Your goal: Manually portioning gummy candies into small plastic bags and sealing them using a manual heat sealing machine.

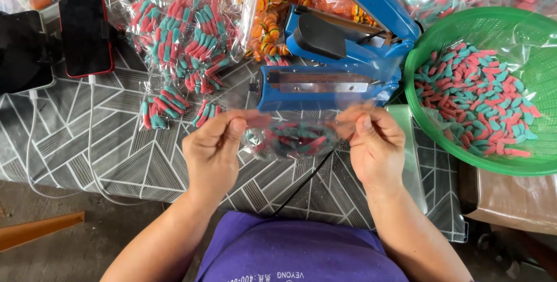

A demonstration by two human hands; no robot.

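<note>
So I've got a small clear bag [293, 137] of pink and teal gummy candy stretched between my two hands, right in front of the sealer. My left hand [212, 148] pinches the bag's left top corner between thumb and forefinger, and my right hand [374, 143] pinches the right top corner the same way, other fingers curled in behind. The bag's mouth is pulled flat and taut between the fingertips, and the candy sags just below them.

Just past my fingertips sits the blue heat sealer [325, 79], its arm lifted, with the bag's top edge just short of the sealing bar. Off to the right of my right fingers is a green basket [441, 32] full of loose candy. Beyond my left fingers there's a heap of filled bags [185, 38] on the patterned tablecloth [116, 148], and farther left a red phone [86, 35] on a stand.
</note>
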